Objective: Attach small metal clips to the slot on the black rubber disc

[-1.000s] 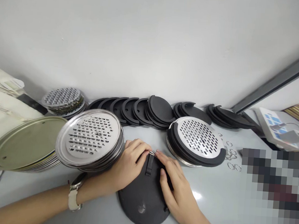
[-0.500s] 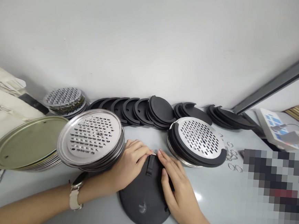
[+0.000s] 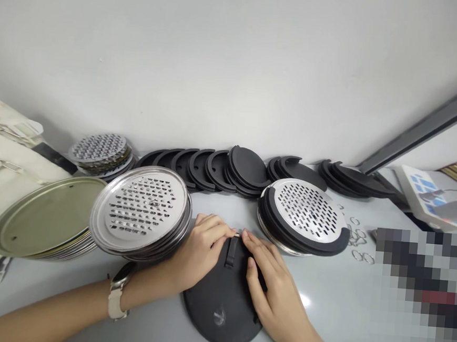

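Observation:
A round black disc [image 3: 218, 302] lies on the table in front of me, with a short strap-like tab [image 3: 230, 253] near its far edge. At the end of that tab shows a bit of a thin metal ring [image 3: 238, 235], mostly covered by fingertips. My left hand [image 3: 206, 253] pinches the ring from the left, thumb and forefinger together. From the right, my right hand [image 3: 269, 282] has its forefinger and thumb side at the ring, its other fingers resting on the disc. Beside my left hand leans a stack of metal grater plates [image 3: 140, 209].
Olive-green round trays [image 3: 51, 215] are stacked at left. Right of my hands stands a pile topped by a perforated metal plate [image 3: 308, 209] in a black rim. Black discs [image 3: 248, 167] line the wall. Loose metal rings [image 3: 358, 236] and a power strip [image 3: 420, 194] lie at right.
The view has shifted very slightly, so things appear a little further right. Both hands stay at the ring on the black disc, with hardly any movement.

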Demonstrator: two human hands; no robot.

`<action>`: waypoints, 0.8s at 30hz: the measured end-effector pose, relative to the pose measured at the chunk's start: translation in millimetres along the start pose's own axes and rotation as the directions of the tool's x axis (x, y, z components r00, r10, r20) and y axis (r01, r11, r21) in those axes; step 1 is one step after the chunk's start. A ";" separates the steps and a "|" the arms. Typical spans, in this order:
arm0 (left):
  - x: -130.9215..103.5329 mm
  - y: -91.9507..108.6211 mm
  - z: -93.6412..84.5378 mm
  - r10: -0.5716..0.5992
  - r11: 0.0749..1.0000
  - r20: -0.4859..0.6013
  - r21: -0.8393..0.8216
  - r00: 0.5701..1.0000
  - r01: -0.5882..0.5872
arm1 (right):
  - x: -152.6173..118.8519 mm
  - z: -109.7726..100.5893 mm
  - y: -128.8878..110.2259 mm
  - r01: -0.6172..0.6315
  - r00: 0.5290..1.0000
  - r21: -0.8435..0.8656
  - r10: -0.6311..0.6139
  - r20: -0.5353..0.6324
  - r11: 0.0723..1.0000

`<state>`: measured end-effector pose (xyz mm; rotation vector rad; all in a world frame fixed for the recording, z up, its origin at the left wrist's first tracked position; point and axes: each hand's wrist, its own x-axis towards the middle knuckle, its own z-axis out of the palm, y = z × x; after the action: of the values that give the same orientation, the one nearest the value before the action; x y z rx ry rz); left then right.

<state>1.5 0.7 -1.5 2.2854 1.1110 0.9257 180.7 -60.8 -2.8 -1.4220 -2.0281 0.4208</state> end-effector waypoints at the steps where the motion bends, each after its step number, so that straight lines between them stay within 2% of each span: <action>1: 0.4 0.3 0.0 -0.003 1.000 0.002 -0.005 1.000 0.003 | 0.1 0.0 -0.1 0.000 1.000 -0.001 0.000 0.000 1.000; 12: 4.2 3.4 -1.2 -0.029 0.999 -0.019 -0.028 0.999 0.028 | -0.3 -0.2 -0.2 -0.001 1.000 0.000 0.001 0.018 1.000; 24: 6.0 2.5 -1.4 -0.055 0.991 -0.024 -0.122 0.998 0.052 | 0.3 -2.9 -1.0 0.012 1.000 -0.009 -0.012 0.004 1.000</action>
<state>4.5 4.2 3.3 2.1414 1.0915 0.9792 181.7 -61.1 0.1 -1.4144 -2.0434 0.4102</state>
